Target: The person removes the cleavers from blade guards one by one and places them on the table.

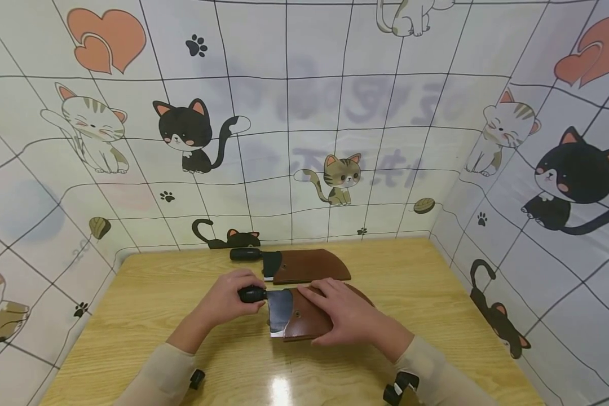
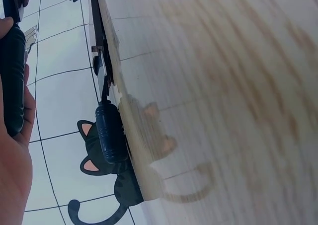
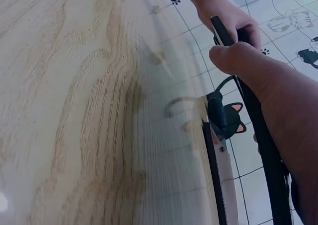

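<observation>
My left hand (image 1: 230,300) grips the black handle (image 1: 252,294) of a broad cleaver, whose dark blade (image 1: 280,310) shows near the handle. A brown leather sheath (image 1: 309,324) covers the rest of it. My right hand (image 1: 352,316) holds this sheath, fingers over its upper face and thumb along the near side. Seen edge-on in the right wrist view, the sheath (image 3: 263,150) lies between thumb and fingers, above the table surface. Just beyond, a second cleaver lies on the table in its own brown sheath (image 1: 312,266), its black handle (image 1: 245,255) pointing left.
The wooden table (image 1: 223,361) is glossy and reflects light near its front. White cloth walls (image 1: 264,186) printed with a grid and cartoon cats rise at the back and both sides. The second cleaver lies close to the back wall.
</observation>
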Demonstrator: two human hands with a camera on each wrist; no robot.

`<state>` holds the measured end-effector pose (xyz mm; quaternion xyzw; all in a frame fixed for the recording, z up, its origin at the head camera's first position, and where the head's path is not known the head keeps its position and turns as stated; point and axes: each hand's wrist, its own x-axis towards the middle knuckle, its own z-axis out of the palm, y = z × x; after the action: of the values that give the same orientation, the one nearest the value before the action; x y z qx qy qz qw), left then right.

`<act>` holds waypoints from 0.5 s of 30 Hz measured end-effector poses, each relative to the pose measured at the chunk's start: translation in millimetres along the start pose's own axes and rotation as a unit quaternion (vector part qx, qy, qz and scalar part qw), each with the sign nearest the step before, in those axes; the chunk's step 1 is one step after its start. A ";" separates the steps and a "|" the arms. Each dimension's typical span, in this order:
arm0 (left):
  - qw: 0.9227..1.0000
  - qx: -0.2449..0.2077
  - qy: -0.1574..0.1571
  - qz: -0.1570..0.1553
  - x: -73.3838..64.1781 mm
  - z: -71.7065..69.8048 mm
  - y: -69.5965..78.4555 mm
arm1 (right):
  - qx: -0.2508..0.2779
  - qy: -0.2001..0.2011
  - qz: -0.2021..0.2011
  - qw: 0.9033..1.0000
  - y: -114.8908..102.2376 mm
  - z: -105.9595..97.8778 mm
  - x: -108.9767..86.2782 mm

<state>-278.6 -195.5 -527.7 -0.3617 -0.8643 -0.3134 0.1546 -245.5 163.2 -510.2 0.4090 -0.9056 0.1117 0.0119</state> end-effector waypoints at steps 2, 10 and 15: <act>1.000 0.001 0.002 0.004 -0.4 0.2 -0.4 | -0.002 -0.003 -0.002 1.000 1.3 -0.2 -0.9; 1.000 0.009 0.009 -0.001 -2.2 -5.1 -3.0 | -0.020 0.007 0.008 1.000 4.8 -3.4 -5.8; 1.000 0.023 0.002 -0.013 1.1 -15.6 -0.6 | -0.031 0.021 0.003 0.999 9.2 -8.4 -5.3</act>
<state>-279.2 -205.4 -515.6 -0.3461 -0.8757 -0.2962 0.1601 -249.4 174.8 -504.4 0.4032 -0.9095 0.0923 0.0426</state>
